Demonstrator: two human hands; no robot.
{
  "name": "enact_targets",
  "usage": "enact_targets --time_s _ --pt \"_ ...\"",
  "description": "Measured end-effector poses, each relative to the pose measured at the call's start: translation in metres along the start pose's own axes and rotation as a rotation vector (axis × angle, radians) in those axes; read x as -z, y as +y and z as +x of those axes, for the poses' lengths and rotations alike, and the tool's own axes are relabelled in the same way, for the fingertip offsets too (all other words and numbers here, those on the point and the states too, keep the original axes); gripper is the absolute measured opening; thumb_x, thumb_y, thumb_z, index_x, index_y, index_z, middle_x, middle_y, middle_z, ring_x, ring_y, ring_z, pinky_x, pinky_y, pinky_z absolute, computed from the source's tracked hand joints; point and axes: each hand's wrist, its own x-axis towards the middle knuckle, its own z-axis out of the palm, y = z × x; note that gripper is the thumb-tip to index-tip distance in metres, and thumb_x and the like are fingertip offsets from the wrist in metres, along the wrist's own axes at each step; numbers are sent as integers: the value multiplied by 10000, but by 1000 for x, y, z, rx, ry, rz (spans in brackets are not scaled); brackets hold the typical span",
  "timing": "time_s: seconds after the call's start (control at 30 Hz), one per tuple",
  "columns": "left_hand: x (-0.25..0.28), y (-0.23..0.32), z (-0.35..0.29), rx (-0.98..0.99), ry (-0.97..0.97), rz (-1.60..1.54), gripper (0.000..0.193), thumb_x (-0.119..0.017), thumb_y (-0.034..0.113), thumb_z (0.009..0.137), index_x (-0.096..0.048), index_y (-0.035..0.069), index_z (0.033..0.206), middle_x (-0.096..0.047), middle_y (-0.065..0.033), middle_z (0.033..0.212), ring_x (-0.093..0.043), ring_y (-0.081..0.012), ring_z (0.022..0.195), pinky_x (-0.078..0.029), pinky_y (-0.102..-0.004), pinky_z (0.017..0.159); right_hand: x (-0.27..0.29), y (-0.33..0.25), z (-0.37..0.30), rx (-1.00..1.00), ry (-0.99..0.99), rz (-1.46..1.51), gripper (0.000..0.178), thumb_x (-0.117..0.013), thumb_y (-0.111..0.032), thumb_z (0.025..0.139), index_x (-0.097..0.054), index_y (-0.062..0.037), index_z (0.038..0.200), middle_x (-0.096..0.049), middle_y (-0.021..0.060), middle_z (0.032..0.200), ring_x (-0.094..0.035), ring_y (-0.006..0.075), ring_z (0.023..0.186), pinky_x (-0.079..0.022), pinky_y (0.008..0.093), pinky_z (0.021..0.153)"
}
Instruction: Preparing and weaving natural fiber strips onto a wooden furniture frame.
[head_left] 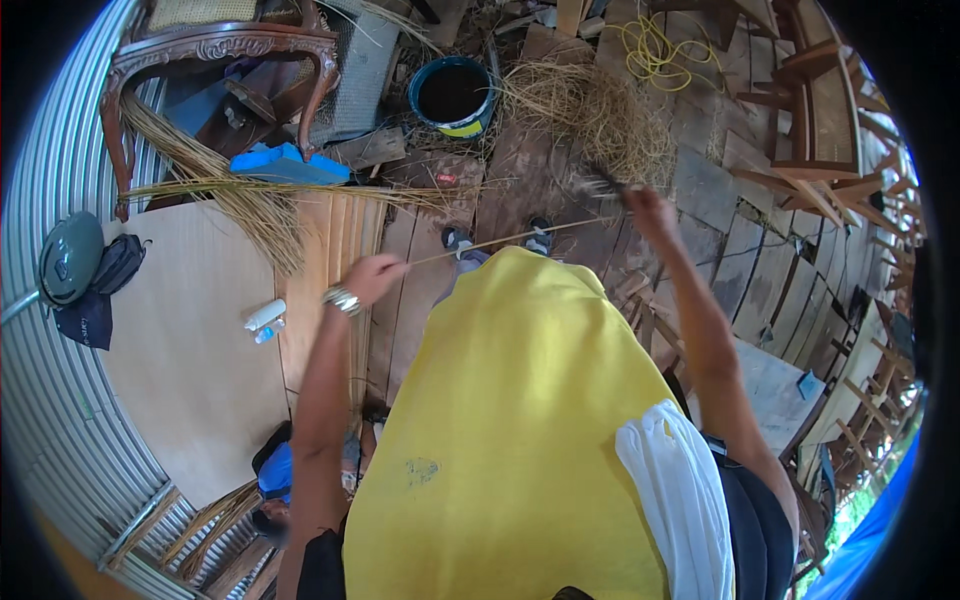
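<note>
We hold a thin cane strip (500,241) above the plank floor (704,190).
Our left hand (370,279) pinches it between the fingers (394,267); our right hand (652,215) grips a dark, blurred tool (604,180) near the strip's right end.

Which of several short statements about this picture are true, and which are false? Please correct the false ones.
1. The person's left hand holds a thin, tan cane strip. True.
2. The person's two hands are pressed together. False: the right hand is apart from the left one, holding a dark, blurred tool.
3. A thin, yellow, loosely coiled cord lies on the wooden floor. True.
4. The round, blue-green bucket is filled with white cloth. False: the bucket has dark contents.
5. A white, cylindrical container lies on the pale, smooth board. True.
</note>
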Motion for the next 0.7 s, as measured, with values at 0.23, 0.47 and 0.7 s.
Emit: enact_targets --time_s 0.23,0.47,0.7 --pt "156 -124 -177 361 253 178 219 -640 218 881 -668 16 961 -659 -93 839 -621 -199 787 -495 -315 768 225 176 6 -478 411 -789 417 -332 -439 950 -571 -192 1185 -656 197 1066 -621 373 1039 -493 495 833" --pt "261 -163 -286 651 402 691 377 -610 357 903 -603 6 765 -596 -99 702 -551 -221 645 -442 -362 637 312 248 28 -321 607 -898 277 -415 -274 950 -583 -203 1159 -674 170 967 -660 385 862 -538 490 689" --pt "268 -96 -144 675 476 256 416 -532 451 939 -600 61 811 -496 1 608 -524 -103 593 -414 -282 489 217 93 23 -131 817 -430 396 -424 -442 948 -565 -76 1006 -624 232 987 -591 443 941 -454 537 786"
